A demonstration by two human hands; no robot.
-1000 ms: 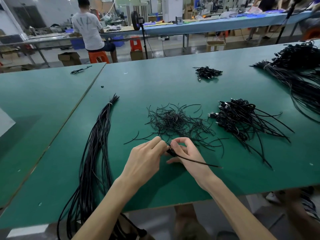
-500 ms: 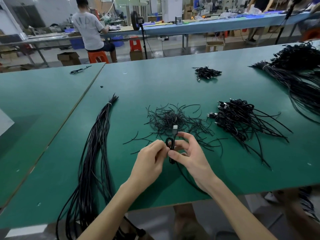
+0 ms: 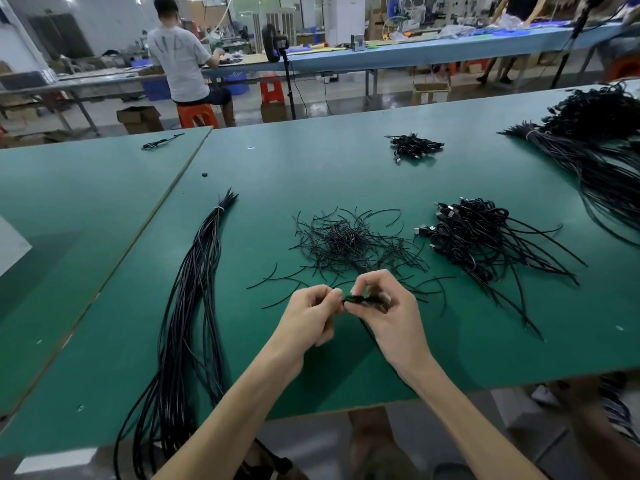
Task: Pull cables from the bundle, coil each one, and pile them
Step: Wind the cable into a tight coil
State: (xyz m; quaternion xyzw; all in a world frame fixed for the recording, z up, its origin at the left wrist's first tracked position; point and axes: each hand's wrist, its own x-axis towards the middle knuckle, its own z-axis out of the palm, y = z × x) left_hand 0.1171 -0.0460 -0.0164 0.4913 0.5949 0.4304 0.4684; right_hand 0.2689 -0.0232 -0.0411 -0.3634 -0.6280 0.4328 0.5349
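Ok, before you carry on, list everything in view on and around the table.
table: one, green, under the work.
cable bundle: one, black, white-banded, left, trailing over the near edge.
heap of short wires: one, black, centre, beyond the hands.
coiled cable pile: one, black, right of the heap.
small cable pile: one, black, far centre.
large cable mass: one, black, far right.
second table: one, green, left.
loose cable: one, black, on the second table.
seated person: one, pale shirt, background.
cable: one, black, bunched between both hands.
left hand: one, pinches the cable.
right hand: one, grips the cable.
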